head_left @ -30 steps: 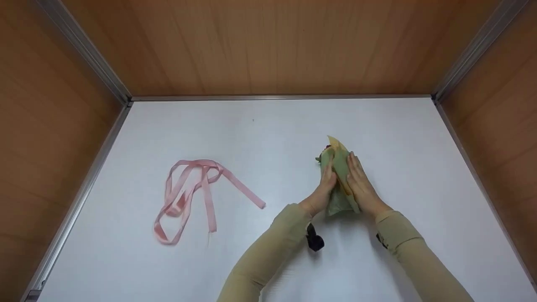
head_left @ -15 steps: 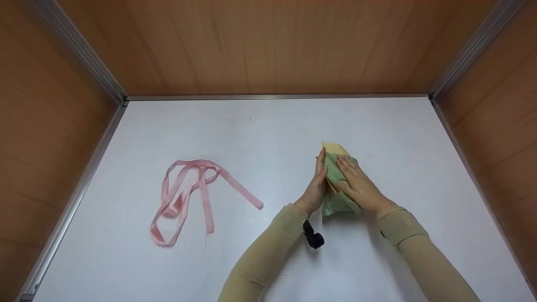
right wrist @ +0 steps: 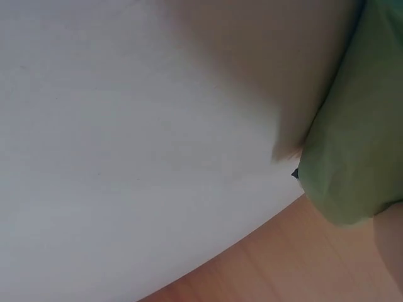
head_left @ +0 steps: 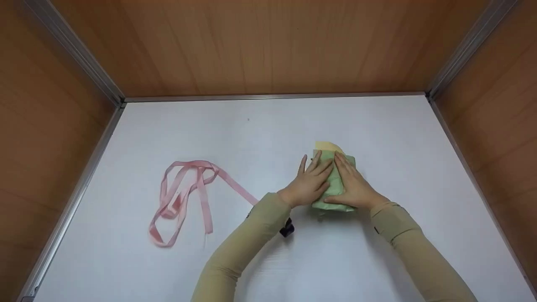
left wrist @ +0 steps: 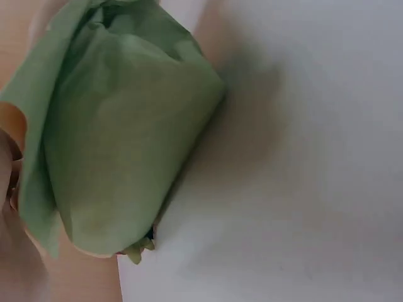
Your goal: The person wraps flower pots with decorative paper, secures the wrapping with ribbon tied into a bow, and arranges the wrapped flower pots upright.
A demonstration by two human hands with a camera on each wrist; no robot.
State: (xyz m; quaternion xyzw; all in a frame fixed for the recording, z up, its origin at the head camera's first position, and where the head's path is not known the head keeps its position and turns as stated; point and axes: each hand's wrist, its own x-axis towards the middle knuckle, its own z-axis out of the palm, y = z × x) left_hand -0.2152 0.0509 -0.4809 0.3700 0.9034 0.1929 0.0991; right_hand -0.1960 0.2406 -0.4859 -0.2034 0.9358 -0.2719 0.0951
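Observation:
A bundle wrapped in green paper lies on the white table, with a yellow paper edge showing at its far end. My left hand rests on the left part of the wrap, its fingers spread and mostly straight. On the right part presses my right hand, fingers extended and thumb across the near end. In the left wrist view the green wrapping looks creased, and a small leafy bit pokes out. The right wrist view catches only one side of the wrapping. The bundle's contents are mostly hidden.
A loosely looped pink ribbon lies to the left; one end reaches my left sleeve. Wood-grain panels with metal edging enclose the table's back and sides. A black wrist-worn part hangs under my left forearm.
My hands have gone from pressing the bundle's sides to lying over its top. The green paper's flaps now lie folded over, and the left hand has turned palm down with fingers spread.

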